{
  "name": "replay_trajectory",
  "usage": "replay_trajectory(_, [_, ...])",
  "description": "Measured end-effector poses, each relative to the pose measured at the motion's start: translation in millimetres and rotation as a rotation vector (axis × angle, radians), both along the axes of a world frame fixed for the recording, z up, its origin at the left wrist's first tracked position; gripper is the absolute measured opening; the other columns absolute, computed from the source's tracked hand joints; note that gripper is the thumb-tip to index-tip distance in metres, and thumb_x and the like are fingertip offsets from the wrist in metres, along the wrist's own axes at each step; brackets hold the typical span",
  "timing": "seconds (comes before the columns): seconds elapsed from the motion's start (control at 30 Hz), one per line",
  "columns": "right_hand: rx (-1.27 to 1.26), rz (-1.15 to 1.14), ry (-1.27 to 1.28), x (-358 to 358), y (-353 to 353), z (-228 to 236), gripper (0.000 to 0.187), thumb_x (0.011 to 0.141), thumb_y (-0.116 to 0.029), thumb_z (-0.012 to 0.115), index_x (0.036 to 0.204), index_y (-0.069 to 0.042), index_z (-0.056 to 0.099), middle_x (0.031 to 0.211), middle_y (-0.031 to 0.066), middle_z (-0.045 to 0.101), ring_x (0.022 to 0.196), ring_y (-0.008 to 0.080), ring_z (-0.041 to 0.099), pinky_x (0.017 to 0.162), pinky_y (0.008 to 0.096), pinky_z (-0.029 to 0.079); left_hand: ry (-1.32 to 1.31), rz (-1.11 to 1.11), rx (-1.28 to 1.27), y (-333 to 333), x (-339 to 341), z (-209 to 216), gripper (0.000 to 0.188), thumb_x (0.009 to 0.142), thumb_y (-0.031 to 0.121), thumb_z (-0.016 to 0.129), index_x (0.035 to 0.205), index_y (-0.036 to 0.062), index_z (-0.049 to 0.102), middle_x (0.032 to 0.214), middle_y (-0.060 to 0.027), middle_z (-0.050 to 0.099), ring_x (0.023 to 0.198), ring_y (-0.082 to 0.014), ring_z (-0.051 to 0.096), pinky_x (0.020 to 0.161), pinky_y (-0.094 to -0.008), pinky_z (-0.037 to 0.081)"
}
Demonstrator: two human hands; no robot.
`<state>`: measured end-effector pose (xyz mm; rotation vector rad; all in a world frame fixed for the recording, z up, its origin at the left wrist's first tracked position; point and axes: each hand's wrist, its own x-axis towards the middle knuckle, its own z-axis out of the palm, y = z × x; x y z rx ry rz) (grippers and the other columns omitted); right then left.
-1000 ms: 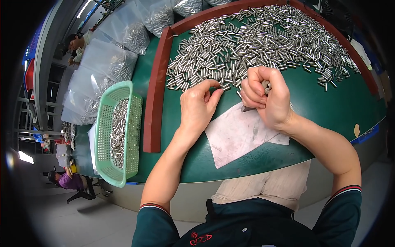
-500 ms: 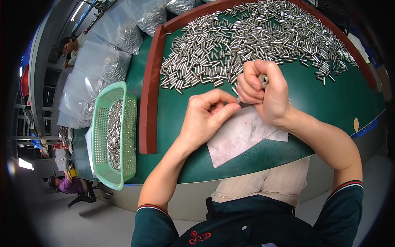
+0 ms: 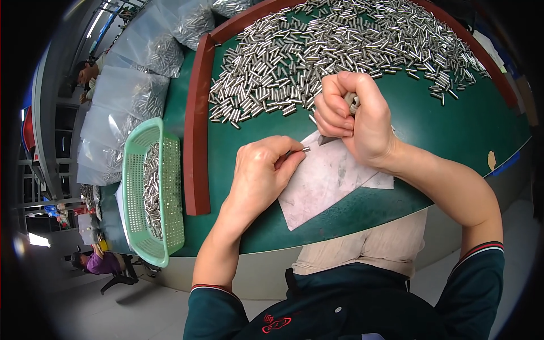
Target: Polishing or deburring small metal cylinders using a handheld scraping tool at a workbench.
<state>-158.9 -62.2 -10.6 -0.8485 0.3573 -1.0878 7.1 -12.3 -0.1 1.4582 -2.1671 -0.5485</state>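
- Green table (image 3: 442, 127), workshop floor beyond it; a seated person in a purple shirt (image 3: 102, 264) at far left.
- Dark red wooden rail (image 3: 196, 130), standing between the table's working area and the green plastic basket (image 3: 174, 209), which holds many metal pins (image 3: 152, 192).
- Clear plastic bags (image 3: 116, 93) of metal pieces, behind the basket.
- Heap of loose metal pins (image 3: 362, 42), spread beyond both hands.
- Left hand (image 3: 259, 169): thumb and forefinger pinching one small metal pin (image 3: 306, 149), its end showing past the fingertips, over the upper left edge of a smudged white sheet (image 3: 323, 187); contact with the sheet cannot be told.
- Right hand (image 3: 360, 116): fist closed around a tool (image 3: 326, 139), mostly hidden, its dark end jutting out near the held pin.
- Change: half a second ago, left fingertips reached close to the right fist; now they sit farther left, the pin plainly visible.
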Motion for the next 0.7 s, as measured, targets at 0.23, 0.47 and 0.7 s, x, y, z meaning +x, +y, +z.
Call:
replay_trajectory(0.23, [0.016, -0.041, -0.044, 0, 4, -2, 0.029, 0.080, -0.021, 0.030, 0.054, -0.008, 0.029, 0.044, -0.0015, 0.027, 0.040, 0.0059, 0.021, 0.038, 0.0217, 0.017, 0.040, 0.011, -0.020, 1, -4, -4, 0.007, 0.069, 0.002, 0.064, 0.074, 0.0000, 0.061, 0.057, -0.0074, 0.054, 0.046, -0.0144, 0.047, 0.044, -0.0257, 0.037])
replay_trajectory(0.47, [0.030, -0.055, 0.002, 2, 7, 2, 0.036, 0.084, -0.027, 0.029, 0.051, -0.011, 0.028, 0.041, -0.0026, 0.025, 0.038, 0.0075, 0.017, 0.040, 0.0235, 0.017, 0.076, 0.021, -0.056, 1, -9, -10, 0.004, 0.069, 0.003, 0.063, 0.072, 0.0011, 0.060, 0.056, -0.0100, 0.054, 0.045, -0.0201, 0.050, 0.044, -0.0288, 0.039])
replay_trajectory(0.7, [0.049, -0.047, -0.016, 5, 8, 5, 0.035, 0.082, -0.026, 0.029, 0.051, -0.011, 0.028, 0.040, -0.0026, 0.024, 0.038, 0.0074, 0.017, 0.039, 0.0236, 0.017, 0.063, 0.031, -0.050, 0, -9, -9, 0.004, 0.069, 0.003, 0.063, 0.071, 0.0015, 0.060, 0.056, -0.0101, 0.054, 0.045, -0.0208, 0.050, 0.044, -0.0294, 0.039])
